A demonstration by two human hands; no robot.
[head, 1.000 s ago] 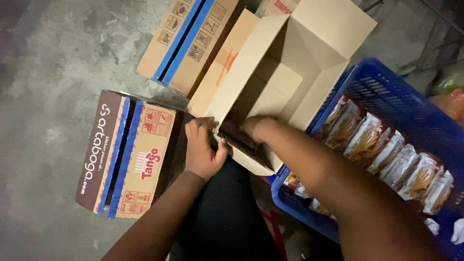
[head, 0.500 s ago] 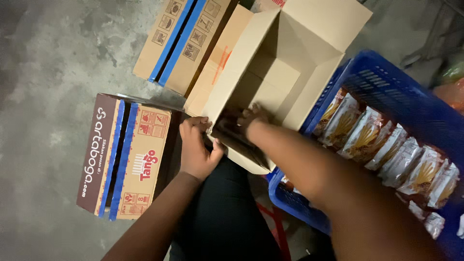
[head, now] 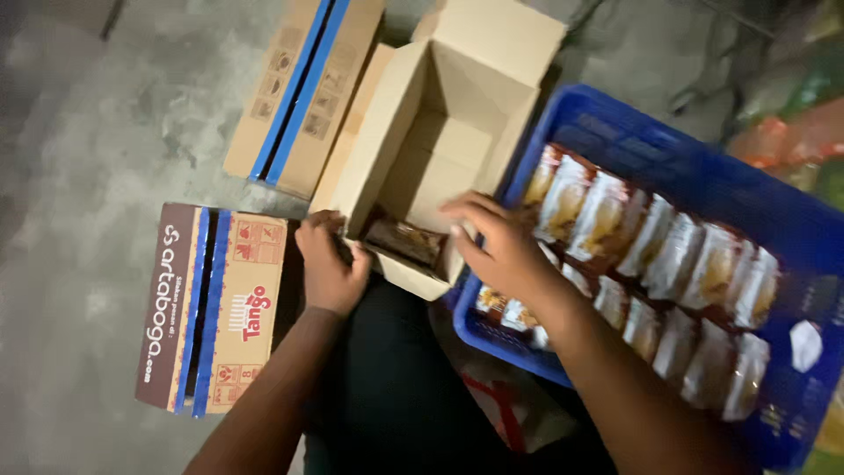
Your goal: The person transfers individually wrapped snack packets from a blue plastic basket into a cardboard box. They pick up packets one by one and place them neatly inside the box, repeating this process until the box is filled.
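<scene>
- The left hand (head: pixel 330 268) curls its fingers over the near edge of the open box (head: pixel 431 167) and grips the cardboard there, steadying it.
- The right hand (head: pixel 497 246) hovers flat with fingers spread and loose over the box's near right corner; it holds nothing.
- 1 brown packet (head: pixel 404 242) lies inside the box against the near wall, just beside both hands. The rest of the box floor shows bare cardboard, so the filling looks barely begun.
- The blue crate (head: pixel 633 132), touching the box on the right, holds 2 rows of packets (head: pixel 651 242) standing on edge, so most of the stock seems left to move.
- 1 closed carton (head: pixel 211 308) with a brown end and blue stripes lies left of the left hand; another carton (head: pixel 299 92) lies farther off, beside the box.
- Everything sits on a grey concrete floor (head: pixel 97 132), dimly lit. Blurred colourful goods (head: pixel 791 132) show at the far right.
</scene>
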